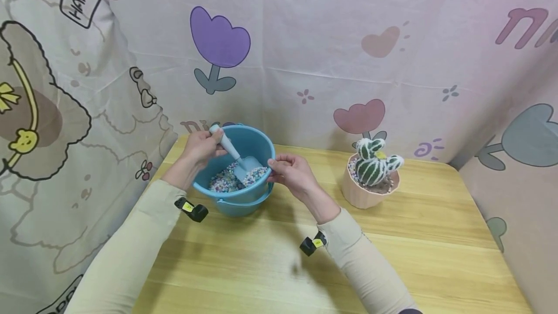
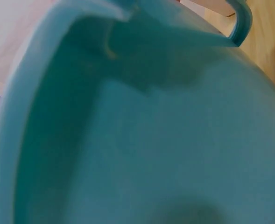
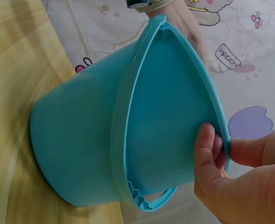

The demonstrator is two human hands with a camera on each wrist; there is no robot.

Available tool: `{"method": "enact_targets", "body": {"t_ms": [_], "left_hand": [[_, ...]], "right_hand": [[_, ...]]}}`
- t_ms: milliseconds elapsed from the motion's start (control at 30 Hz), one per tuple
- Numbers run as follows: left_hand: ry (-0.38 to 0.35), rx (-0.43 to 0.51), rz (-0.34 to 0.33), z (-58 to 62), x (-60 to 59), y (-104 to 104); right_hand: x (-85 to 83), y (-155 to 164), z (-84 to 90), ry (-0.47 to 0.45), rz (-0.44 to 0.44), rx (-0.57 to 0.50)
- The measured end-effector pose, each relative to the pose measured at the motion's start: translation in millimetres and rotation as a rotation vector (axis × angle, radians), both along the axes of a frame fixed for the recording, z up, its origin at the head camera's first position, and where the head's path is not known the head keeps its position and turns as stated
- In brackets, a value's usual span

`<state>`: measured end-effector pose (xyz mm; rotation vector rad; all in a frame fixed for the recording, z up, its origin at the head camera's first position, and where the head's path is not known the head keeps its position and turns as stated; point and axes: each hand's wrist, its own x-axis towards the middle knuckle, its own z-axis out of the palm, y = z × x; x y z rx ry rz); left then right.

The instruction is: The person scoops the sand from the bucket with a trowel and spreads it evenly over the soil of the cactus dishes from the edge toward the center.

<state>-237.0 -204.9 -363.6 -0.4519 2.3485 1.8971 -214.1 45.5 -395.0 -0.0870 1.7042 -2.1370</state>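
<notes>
A blue bucket (image 1: 241,207) stands on the table, holding small pale multicoloured beads (image 1: 224,181). My left hand (image 1: 198,151) grips the handle of a light-blue scoop (image 1: 230,147) over the bucket's left side. The scoop's blade dips into the beads, with some lying on it. At the right side of the rim, my right hand (image 1: 294,176) pinches the edge between thumb and fingers; the right wrist view shows this hand (image 3: 240,179) closely. Bucket wall (image 2: 174,140) fills most of the left wrist view, where neither the left hand nor the scoop can be made out.
Right of the bucket, a pink pot (image 1: 365,197) holds a striped green cactus (image 1: 372,171) with white fuzz. The bucket's own handle (image 1: 244,204) hangs down its front. Patterned cloth (image 1: 296,23) rises behind the wooden table (image 1: 244,275) and at both sides.
</notes>
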Motion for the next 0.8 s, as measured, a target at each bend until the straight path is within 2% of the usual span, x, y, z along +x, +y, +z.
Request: {"method": "enact_targets", "body": {"t_ms": [400,800], "left_hand": [[-0.044,-0.012,0.007,4.3,2.8,0.7],[-0.032,0.058,0.047,11.5,2.7,-5.3]], "right_hand": [[0.6,0.6,-0.5,-0.009,-0.007,-0.009],[0.5,1.8,-1.8,-0.002,-0.003,-0.003]]}}
